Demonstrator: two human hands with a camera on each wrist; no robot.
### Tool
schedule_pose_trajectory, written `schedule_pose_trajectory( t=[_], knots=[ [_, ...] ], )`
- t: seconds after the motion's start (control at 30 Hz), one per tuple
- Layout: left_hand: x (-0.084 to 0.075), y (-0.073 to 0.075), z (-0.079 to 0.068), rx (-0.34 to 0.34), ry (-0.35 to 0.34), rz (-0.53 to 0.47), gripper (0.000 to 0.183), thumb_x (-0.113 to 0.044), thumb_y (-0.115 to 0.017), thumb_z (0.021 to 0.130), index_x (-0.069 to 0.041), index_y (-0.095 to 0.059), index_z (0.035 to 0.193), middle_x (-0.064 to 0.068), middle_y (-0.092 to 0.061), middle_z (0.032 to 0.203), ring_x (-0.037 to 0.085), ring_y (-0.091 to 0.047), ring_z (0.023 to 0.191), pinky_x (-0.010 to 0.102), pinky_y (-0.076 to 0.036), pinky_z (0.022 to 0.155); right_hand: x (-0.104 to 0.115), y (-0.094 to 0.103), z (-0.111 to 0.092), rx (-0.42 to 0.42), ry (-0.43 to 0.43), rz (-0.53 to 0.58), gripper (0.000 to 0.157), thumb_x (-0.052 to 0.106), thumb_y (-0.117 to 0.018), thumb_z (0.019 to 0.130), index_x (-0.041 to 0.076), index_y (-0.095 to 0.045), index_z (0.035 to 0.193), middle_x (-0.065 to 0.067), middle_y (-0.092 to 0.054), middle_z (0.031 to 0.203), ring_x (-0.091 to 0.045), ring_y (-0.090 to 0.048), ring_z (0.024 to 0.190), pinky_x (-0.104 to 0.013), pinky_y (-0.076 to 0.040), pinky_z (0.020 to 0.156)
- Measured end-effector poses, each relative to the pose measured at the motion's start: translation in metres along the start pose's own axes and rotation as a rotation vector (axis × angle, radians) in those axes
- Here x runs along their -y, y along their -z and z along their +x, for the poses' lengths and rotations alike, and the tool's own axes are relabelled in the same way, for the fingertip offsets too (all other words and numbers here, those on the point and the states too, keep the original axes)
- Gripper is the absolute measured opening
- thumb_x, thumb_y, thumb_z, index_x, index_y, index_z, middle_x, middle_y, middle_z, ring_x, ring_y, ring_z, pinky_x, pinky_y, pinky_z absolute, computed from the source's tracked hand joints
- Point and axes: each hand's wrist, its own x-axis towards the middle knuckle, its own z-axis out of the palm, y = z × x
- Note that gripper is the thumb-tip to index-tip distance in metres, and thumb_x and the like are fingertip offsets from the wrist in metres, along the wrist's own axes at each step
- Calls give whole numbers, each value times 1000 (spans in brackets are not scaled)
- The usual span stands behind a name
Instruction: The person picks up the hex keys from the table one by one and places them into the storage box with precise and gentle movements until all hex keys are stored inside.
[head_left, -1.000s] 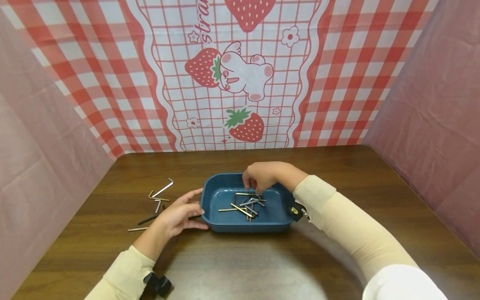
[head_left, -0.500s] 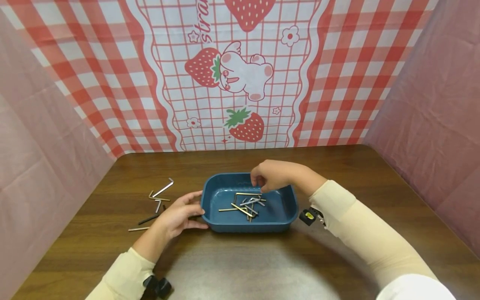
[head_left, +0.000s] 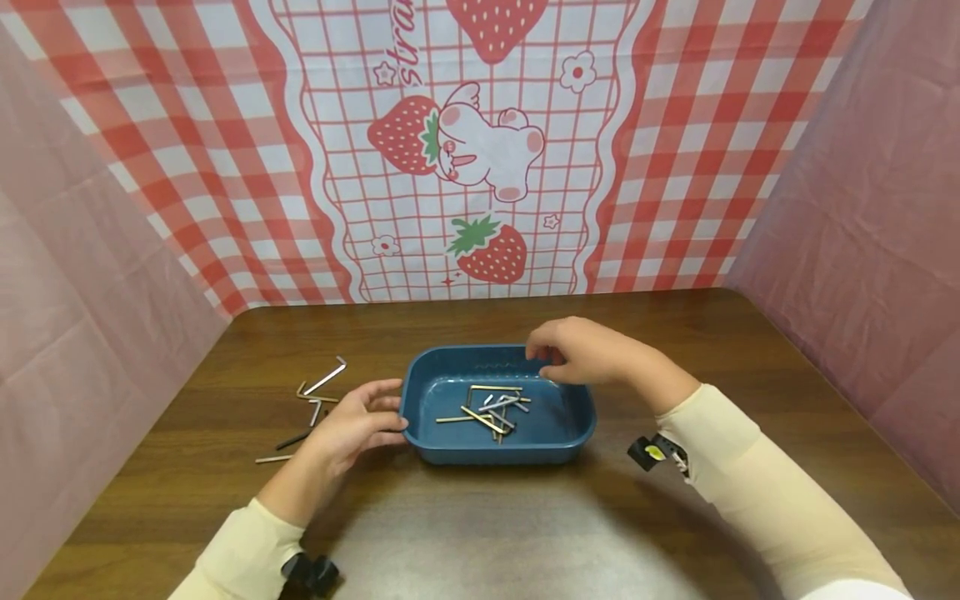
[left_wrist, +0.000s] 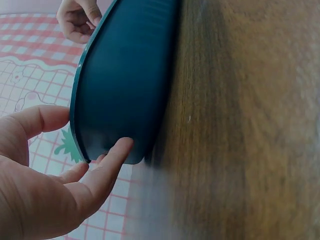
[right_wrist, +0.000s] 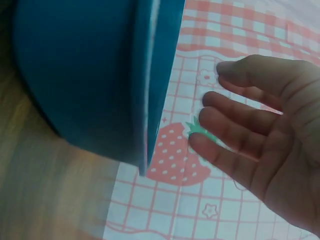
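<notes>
Table [head_left: 675, 333] fills lower frame. Blue tray [head_left: 570, 437] at centre, hex keys [head_left: 491, 408] piled inside. Left hand [head_left: 356, 425] at tray's left end, relaxed fingers touching the wall. Right hand [head_left: 581, 354] above tray's far right rim, fingers loose, holding nothing. Loose keys [head_left: 318, 392] centre-left on table.
</notes>
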Motion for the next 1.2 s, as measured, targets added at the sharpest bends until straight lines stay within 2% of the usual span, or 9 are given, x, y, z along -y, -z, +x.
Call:
schedule_pose_trajectory(
  t=[0.13,0.23,0.43,0.57,0.73,0.87,1.2],
  knots=[
    [-3,1,-1,-20,1,6,67,10,-57,84,12,-27,144,36,-42,132,24,-62,92,38,-58,81,-1,0,-10,-100,5,-21,25,10,-75,82,10,-68,106,-3,-65,98,-17,-59,82,-31,-54,70],
    [-5,3,-2,-40,-3,26,66,10,-57,85,11,-28,144,35,-40,134,25,-62,93,43,-57,82,-1,-1,-17,-167,5,-47,27,10,-77,81,10,-68,106,-2,-65,99,-17,-60,84,-31,-55,72],
    [-9,2,-5,-100,-15,132,58,7,-59,86,12,-37,139,32,-41,135,25,-60,97,48,-57,81,-2,-3,-27,-277,50,-110,27,13,-79,80,8,-68,105,-2,-64,101,-17,-59,91,-36,-54,78],
    [-12,2,-6,-156,-43,258,53,6,-60,86,11,-42,136,31,-46,132,28,-61,100,45,-58,81,-4,-3,-34,-344,79,-124,27,10,-80,78,8,-68,102,-4,-63,101,-19,-58,96,-39,-53,81],
    [-15,6,-9,-191,-140,488,51,1,-65,84,8,-49,132,30,-54,126,38,-61,107,42,-57,81,-7,-5,-43,-387,69,-137,28,6,-81,75,8,-69,99,-5,-62,100,-21,-57,95,-41,-53,81],
    [-17,9,-11,-197,-222,674,49,-3,-69,83,4,-54,129,27,-58,123,38,-63,105,43,-56,83,-10,-7,-49,-408,29,-158,30,4,-82,73,7,-69,99,-6,-61,100,-22,-57,95,-42,-53,81],
    [-23,14,-16,-200,-385,1004,55,-14,-78,79,3,-57,127,22,-61,118,34,-60,99,50,-51,82,-14,-10,-72,-387,-113,-215,33,8,-81,74,5,-66,103,-8,-61,103,-25,-61,95,-45,-54,79]
  ],
)
